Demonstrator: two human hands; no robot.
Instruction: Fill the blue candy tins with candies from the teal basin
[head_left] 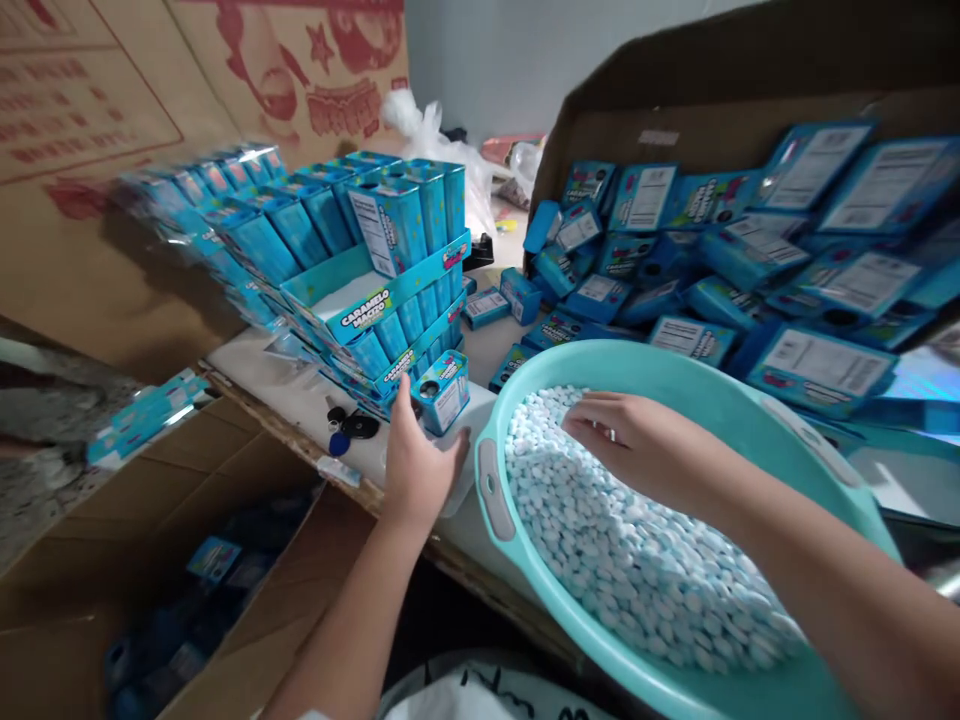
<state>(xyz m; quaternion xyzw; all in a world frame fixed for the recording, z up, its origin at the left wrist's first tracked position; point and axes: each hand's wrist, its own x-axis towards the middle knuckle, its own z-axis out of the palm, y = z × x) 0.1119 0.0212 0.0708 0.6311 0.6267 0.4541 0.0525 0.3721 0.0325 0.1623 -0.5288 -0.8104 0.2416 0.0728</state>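
My left hand (420, 455) has its index finger and thumb spread on the near side of a small blue candy box (442, 392). The box stands upright on the table with a dark round hole in its side; I cannot tell whether my fingers touch it. Over a turquoise tub (491, 490), my right hand (615, 425) is curled at the far left of the pale blue and white candies (637, 560). Its fingers are closed down among the candies, and the fingertips are partly hidden.
Stacked display trays (337, 325) of blue boxes stand behind my left hand. A large carton (720, 130) full of blue boxes is behind the tub. Another carton (247, 640) with boxes lies below the table edge at left. Small dark round items (352, 425) sit near that edge.
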